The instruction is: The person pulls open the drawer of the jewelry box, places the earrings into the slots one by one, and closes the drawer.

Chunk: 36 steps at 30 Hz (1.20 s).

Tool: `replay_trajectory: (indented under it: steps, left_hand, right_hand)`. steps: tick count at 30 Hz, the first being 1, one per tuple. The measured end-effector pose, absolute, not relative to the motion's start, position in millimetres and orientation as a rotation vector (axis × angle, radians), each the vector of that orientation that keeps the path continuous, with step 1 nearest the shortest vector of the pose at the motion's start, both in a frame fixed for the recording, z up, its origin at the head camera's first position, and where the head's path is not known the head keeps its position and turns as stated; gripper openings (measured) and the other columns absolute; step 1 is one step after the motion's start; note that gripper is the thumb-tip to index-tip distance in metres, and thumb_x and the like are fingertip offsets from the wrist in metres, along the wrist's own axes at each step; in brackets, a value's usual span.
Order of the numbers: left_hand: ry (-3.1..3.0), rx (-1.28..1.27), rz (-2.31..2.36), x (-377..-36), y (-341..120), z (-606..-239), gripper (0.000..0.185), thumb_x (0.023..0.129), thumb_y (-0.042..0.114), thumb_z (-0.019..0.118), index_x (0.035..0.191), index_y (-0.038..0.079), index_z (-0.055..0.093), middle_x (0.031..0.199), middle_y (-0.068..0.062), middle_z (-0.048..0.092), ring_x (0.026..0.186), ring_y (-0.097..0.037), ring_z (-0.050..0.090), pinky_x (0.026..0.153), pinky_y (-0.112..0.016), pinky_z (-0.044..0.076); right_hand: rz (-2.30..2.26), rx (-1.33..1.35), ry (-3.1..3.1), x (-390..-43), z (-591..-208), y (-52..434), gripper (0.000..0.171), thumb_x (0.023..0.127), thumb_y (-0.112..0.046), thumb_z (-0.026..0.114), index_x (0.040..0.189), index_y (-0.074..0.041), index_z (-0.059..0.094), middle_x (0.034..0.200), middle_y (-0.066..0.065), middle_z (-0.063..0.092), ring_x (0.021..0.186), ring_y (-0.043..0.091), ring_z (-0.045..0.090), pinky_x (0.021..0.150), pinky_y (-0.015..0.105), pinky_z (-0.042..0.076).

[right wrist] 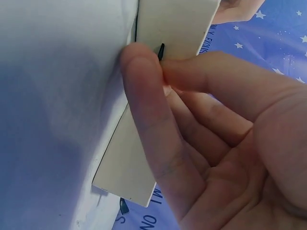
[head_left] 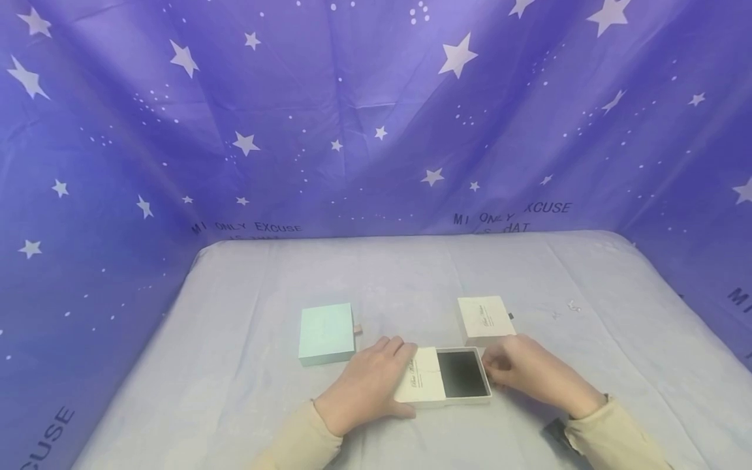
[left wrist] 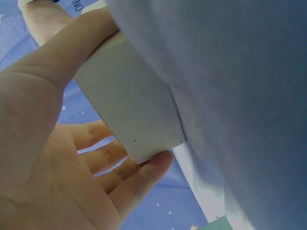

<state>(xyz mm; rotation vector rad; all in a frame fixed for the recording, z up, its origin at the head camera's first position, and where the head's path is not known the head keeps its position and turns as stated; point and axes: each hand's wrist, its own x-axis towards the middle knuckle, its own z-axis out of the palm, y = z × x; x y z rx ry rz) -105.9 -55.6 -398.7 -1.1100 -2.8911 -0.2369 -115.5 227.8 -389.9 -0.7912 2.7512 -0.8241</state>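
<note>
A cream slide-out gift box (head_left: pixel 425 385) with dark script on its lid lies on the table. Its drawer (head_left: pixel 464 375), lined in black, sticks out to the right of the sleeve. My left hand (head_left: pixel 370 378) holds the sleeve's left end, the thumb along the near side and the fingers over the top and far side. At the drawer's right end, my right hand (head_left: pixel 523 369) pinches the small black pull tab (right wrist: pixel 161 51) between thumb and index finger. The other right fingers are curled behind in the right wrist view.
A mint box (head_left: pixel 326 331) with a pinkish tab sits at left. Behind my right hand stands another cream box (head_left: pixel 484 318). Small silvery pieces (head_left: pixel 574 306) lie farther right on the cloth-covered table (head_left: pixel 364 274). A dark item (head_left: pixel 557 434) is partly under my right sleeve.
</note>
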Motion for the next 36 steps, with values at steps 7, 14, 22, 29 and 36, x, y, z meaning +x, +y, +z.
replay_trajectory:
  steps: [7, 14, 22, 29, 36]
  left_hand:
    - [-2.907, -1.104, -0.248, -106, -55, -399, 0.086, 0.062, 0.054, 0.088, 0.128, 0.012, 0.052, 0.109, 0.004, 0.058, 0.095, -0.009, 0.053, 0.084, -0.022, 0.049]
    - [-2.907, -1.103, -0.256, -106, -56, -398, 0.085, 0.062, 0.054, 0.088, 0.127, 0.012, 0.052, 0.107, 0.005, 0.058, 0.093, -0.009, 0.052, 0.083, -0.021, 0.049]
    - [-2.915, -1.105, -0.265, -106, -55, -398, 0.087, 0.062, 0.054, 0.088, 0.130, 0.012, 0.052, 0.108, 0.004, 0.059, 0.094, -0.008, 0.053, 0.084, -0.021, 0.049]
    - [-2.919, -1.100, -0.265, -105, -55, -397, 0.087, 0.062, 0.054, 0.088, 0.130, 0.012, 0.052, 0.109, 0.004, 0.058, 0.096, -0.009, 0.053, 0.085, -0.021, 0.049]
    - [-2.915, -1.101, -0.255, -105, -55, -397, 0.088, 0.062, 0.054, 0.088, 0.130, 0.012, 0.052, 0.111, 0.004, 0.059, 0.097, -0.009, 0.054, 0.086, -0.021, 0.050]
  right_hand:
    - [-0.829, -0.781, 2.752, -115, -390, 229, 0.019, 0.082, -0.002, 0.066, 0.075, -0.020, 0.068, 0.066, -0.017, 0.057, 0.059, -0.004, 0.048, 0.060, 0.021, 0.048]
    - [-0.794, -0.738, 2.785, -117, -380, 235, 0.015, 0.089, -0.012, 0.067, 0.078, -0.021, 0.071, 0.072, -0.015, 0.065, 0.064, -0.003, 0.054, 0.064, 0.024, 0.052]
    - [-0.782, -0.608, 2.916, -119, -372, 247, 0.010, 0.087, -0.010, 0.070, 0.097, -0.011, 0.073, 0.088, -0.006, 0.071, 0.079, 0.008, 0.065, 0.074, 0.033, 0.057]
    - [-0.739, -0.544, 3.033, -123, -369, 257, 0.008, 0.086, -0.011, 0.071, 0.095, -0.011, 0.072, 0.083, -0.008, 0.069, 0.075, 0.006, 0.062, 0.071, 0.032, 0.055]
    - [-0.686, -0.442, 3.120, -128, -370, 269, 0.015, 0.087, -0.009, 0.069, 0.099, -0.002, 0.071, 0.086, 0.003, 0.071, 0.076, 0.017, 0.065, 0.073, 0.046, 0.056]
